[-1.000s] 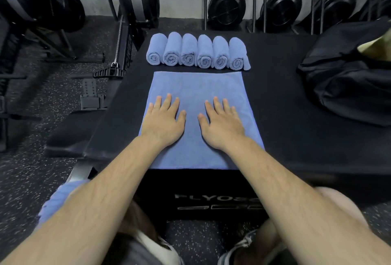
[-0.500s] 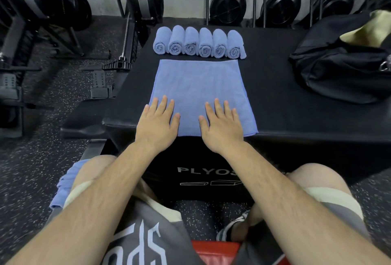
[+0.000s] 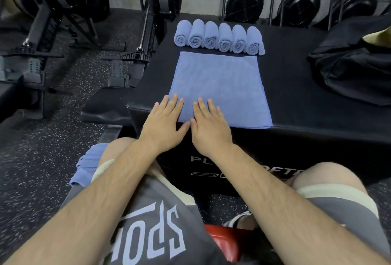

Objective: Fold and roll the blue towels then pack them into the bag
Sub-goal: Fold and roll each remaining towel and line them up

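left hand (image 3: 164,124): flat, fingers straight and spread, lying over the near-left corner of the flat towel (image 3: 222,87). Fingertips are on the cloth, palm hangs back over the counter (image 3: 296,104) edge. Not gripping anything.

right hand (image 3: 208,125): also flat and open, fingers straight, pressed on the near edge just right of my left. The thumbs nearly touch.

where the towel is: spread flat on the black counter straight ahead of me, near edge right at the counter lip, far edge just short of the rolled towels (image 3: 219,37).

which way it lies from my grip: all of it runs forward, away from my fingertips, and most of its width sits off to my right. Both hands are bunched at the left end of the near edge.

long axis: looks a bit longer front to back than side to side, but the wide lens makes that hard to call.

nearer hand: left owns the near-left corner. The near-right corner is well apart from both, right hand is the closer one.

my guess for the next move: right hand probably has to slide out along the near edge before any fold or roll goes forward.

done pile: six rolls side by side, spiral ends facing me.

bag (image 3: 355,70): black, on the counter far right, well apart from the towel.

spare cloth (image 3: 84,169): blue fabric bunched by my left thigh.
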The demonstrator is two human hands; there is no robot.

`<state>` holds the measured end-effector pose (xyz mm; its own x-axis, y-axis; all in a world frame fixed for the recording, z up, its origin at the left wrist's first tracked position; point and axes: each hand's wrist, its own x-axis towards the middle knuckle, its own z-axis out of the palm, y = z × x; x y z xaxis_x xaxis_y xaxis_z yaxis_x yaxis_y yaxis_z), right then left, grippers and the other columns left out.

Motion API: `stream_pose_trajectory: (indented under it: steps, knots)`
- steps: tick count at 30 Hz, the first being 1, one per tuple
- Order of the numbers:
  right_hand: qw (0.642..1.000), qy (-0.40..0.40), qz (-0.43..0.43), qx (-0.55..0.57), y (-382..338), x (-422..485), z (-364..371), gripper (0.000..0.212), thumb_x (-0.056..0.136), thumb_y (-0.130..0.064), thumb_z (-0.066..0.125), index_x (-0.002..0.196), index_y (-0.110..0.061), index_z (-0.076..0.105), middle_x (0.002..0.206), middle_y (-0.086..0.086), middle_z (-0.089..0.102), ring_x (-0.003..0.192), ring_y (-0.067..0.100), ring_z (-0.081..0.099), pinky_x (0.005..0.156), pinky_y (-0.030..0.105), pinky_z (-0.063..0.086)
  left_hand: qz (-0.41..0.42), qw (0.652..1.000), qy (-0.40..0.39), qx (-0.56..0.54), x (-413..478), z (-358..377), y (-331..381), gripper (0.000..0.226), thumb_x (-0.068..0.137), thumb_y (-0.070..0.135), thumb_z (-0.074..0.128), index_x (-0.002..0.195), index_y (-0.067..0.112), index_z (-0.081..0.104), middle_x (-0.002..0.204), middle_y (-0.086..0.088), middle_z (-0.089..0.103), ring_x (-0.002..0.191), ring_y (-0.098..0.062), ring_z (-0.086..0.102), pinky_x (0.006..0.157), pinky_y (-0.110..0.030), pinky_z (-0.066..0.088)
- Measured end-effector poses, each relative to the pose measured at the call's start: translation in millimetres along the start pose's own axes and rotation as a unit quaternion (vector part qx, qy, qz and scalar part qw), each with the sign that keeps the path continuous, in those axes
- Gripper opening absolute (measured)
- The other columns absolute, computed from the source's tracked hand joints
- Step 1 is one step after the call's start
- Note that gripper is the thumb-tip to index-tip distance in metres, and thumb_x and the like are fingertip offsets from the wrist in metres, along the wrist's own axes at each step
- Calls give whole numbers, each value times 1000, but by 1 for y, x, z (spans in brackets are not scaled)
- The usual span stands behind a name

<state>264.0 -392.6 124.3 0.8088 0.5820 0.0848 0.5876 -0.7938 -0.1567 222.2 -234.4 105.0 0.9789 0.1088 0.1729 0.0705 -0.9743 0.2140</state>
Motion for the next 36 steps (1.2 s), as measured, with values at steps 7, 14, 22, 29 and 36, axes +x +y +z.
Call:
stream_pose_trajectory:
  steps: [7, 14, 22, 29, 36]
  knots:
    - [997, 39, -60, -29, -29, 11, 4, 62, 88, -22, 62, 146, -4, 46, 154, 13, 41, 144, 37, 32, 119, 43, 27, 27, 996, 84, 12, 0, -5, -34, 52, 86, 6, 66, 137, 1, 58, 139, -26, 56, 126, -44, 55, 105, -53, 47]
    - [988, 142, -65, 15, -47, 31, 0, 24, 97, -28, 64, 110, -8, 67, 100, 10, 62, 91, 33, 57, 72, 40, 42, 23, 984, 150, -88, 6, -24, -36, 30, 96, 26, 45, 109, 22, 73, 93, 2, 72, 88, -26, 61, 79, -43, 50]
    - [991, 130, -31, 2, -41, 40, -14, 25, 109, -31, 37, 110, -14, 55, 102, 5, 65, 86, 30, 63, 61, 34, 30, -172, 909, 101, -367, 42, -37, -22, 26, 98, 16, 47, 102, 27, 71, 94, 16, 71, 86, 4, 63, 66, -4, 41]
    - [980, 200, 18, 20, -43, 41, -12, 33, 79, -29, 83, 69, -14, 55, 50, 1, 53, 34, 25, 47, 46, 22, 1, -209, 861, 24, -463, 132, -36, -24, 27, 94, 23, 65, 121, 20, 68, 115, 5, 64, 95, -9, 59, 68, -16, 43]
    - [976, 216, 8, 40, -42, 39, -12, 32, 77, -33, 80, 69, -17, 54, 52, -2, 53, 37, 23, 49, 46, 23, 16, -211, 881, -13, -423, 228, -24, -30, 27, 93, 3, 61, 117, 13, 71, 114, -2, 66, 96, -16, 59, 61, -16, 44]
